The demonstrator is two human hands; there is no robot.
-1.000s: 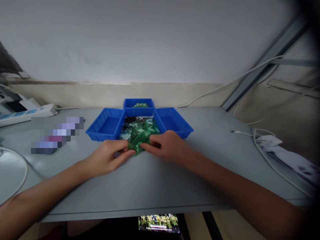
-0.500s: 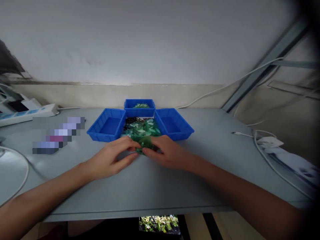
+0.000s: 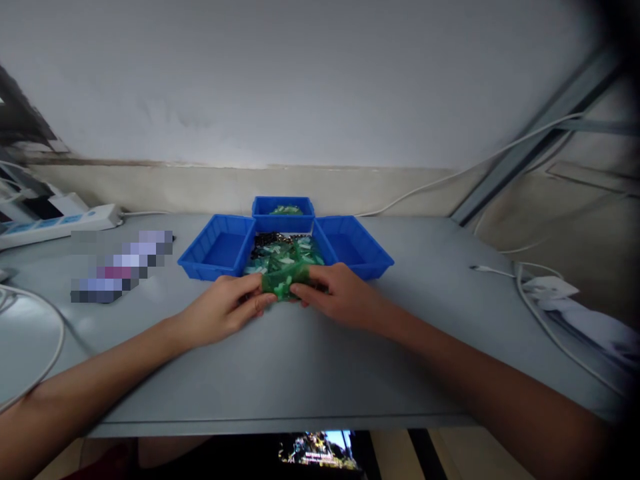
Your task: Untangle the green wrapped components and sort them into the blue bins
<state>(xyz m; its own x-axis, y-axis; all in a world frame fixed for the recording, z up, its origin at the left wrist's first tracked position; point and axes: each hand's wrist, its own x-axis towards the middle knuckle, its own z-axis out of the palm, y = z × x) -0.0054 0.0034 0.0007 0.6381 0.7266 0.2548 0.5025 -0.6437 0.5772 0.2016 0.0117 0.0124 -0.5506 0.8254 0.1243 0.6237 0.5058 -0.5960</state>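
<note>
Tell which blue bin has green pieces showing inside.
The rear bin, nearest the wall: green pieces show only there, not in the left bin or right bin.

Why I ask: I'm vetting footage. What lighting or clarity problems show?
Head view: top-right corner falls to black. Head view: coarse mosaic hides the long flat object at left. Head view: the bright rectangular screen glows below the dim grey tabletop. Head view: the green translucent plastic packet looks soft, its contents unidentifiable.
</note>
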